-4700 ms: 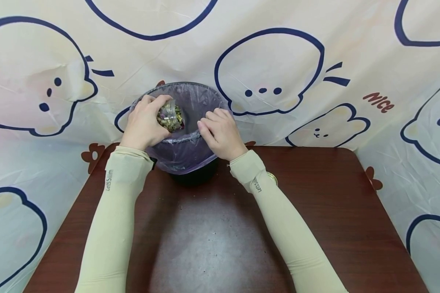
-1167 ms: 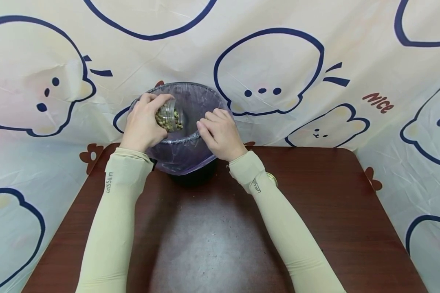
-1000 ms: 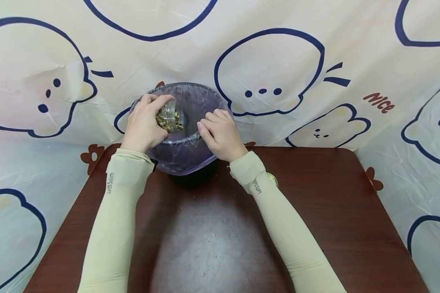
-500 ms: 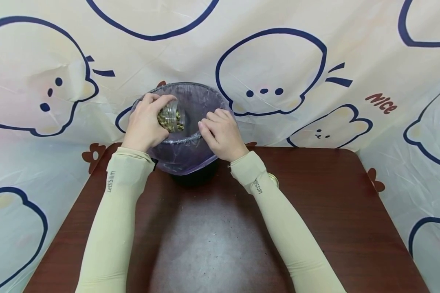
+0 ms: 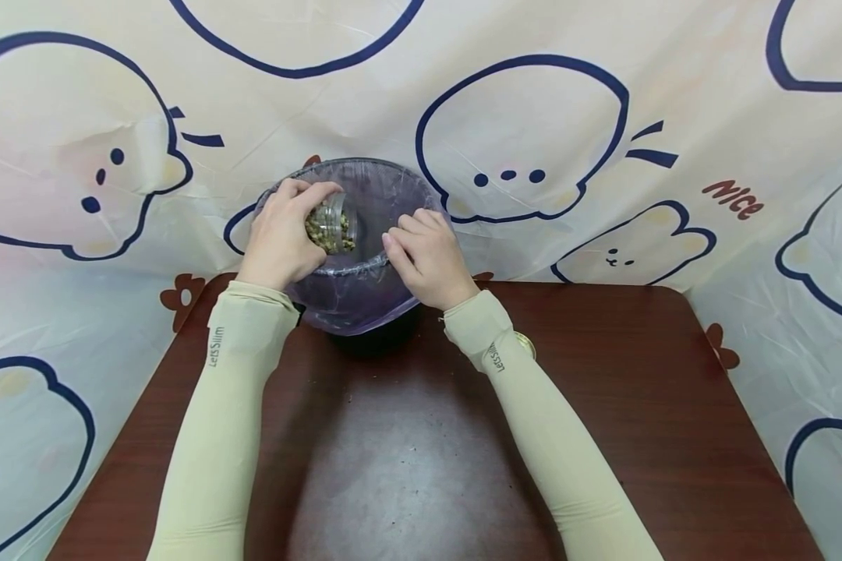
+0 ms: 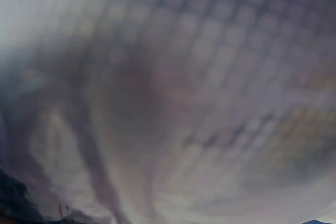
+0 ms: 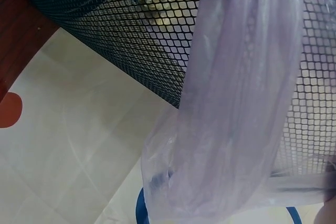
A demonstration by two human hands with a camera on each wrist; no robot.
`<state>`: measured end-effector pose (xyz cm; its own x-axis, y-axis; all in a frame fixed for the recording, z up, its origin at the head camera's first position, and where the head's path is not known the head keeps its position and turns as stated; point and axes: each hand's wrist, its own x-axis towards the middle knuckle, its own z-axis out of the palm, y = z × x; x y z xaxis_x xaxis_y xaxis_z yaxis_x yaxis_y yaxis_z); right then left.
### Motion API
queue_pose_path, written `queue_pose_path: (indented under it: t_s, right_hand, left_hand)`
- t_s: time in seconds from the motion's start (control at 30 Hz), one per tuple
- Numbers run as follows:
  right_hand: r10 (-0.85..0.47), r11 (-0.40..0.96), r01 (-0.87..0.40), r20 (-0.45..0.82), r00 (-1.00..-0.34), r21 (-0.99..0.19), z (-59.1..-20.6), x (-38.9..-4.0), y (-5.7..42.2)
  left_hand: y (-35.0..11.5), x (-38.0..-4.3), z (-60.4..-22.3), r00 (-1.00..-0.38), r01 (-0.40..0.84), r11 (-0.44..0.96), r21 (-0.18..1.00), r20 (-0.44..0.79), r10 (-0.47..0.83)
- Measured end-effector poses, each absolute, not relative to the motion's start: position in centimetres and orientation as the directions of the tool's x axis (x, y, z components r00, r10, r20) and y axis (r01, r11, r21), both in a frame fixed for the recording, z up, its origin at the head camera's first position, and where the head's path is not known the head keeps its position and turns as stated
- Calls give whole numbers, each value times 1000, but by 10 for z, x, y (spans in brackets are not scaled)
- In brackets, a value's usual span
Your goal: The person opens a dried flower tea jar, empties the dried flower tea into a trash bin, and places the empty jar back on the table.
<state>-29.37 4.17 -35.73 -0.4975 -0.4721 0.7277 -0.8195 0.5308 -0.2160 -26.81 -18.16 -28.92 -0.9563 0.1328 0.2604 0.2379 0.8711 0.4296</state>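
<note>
My left hand (image 5: 281,238) grips a small clear jar (image 5: 331,222), tipped on its side with its mouth to the right over the opening of a wastebasket. Greenish dried bits, like flower buds, lie along the jar's lower side. A translucent purple bin liner (image 5: 351,300) lines the wastebasket and hangs over its rim. Curled fingers of my right hand (image 5: 428,257) hold the rim and liner at the right. In the right wrist view, the dark mesh wall (image 7: 168,40) of the wastebasket shows beside the draped liner (image 7: 236,93). The left wrist view is blurred.
The wastebasket stands at the back of a dark brown table (image 5: 603,366), close to a printed curtain (image 5: 512,125). A round gold-rimmed lid (image 5: 526,344) lies partly hidden behind my right forearm. Small crumbs are scattered on the table in front of the wastebasket.
Compared with the earliest frame, the jar holds fewer dried bits, and the purple ones at its mouth are gone. Over the last second both hands keep their places; the view shifts slightly.
</note>
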Motion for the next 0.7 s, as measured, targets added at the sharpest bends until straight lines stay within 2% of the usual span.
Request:
queue_pose_path:
  t_s: [0.7]
  right_hand:
    - [-475,533,-817,721,-504,-220,-357,-293,42]
  left_hand:
    - [-181,-267,-289,-956,247,861,444,257,141]
